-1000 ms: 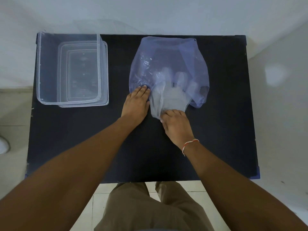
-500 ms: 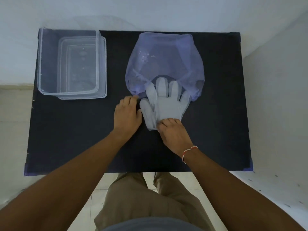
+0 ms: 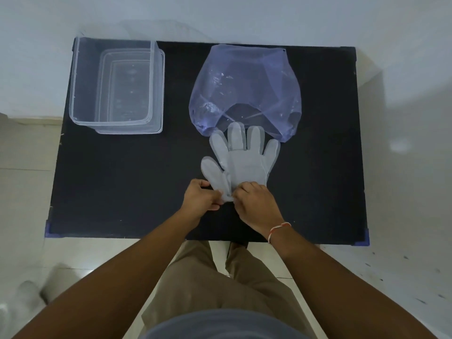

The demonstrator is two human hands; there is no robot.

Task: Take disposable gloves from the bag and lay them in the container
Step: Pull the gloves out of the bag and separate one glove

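Observation:
A translucent disposable glove [image 3: 242, 162] lies flat on the black table [image 3: 122, 187], fingers pointing away from me, its fingertips just at the mouth of the bluish plastic bag [image 3: 244, 86]. My left hand [image 3: 201, 199] pinches the glove's cuff at its left corner. My right hand [image 3: 254, 204] grips the cuff from the right. A clear rectangular container [image 3: 73, 94] stands at the table's far left with nothing visible in it.
A clear lid [image 3: 160, 94] lies under the container, showing along its right and near sides. The table's near edge runs just behind my wrists. White wall stands beyond the table and pale floor tiles lie on both sides.
The glove has slid out of the bag toward me and now lies almost fully outside. My left hand left the bag's edge and closed on the cuff beside my right hand.

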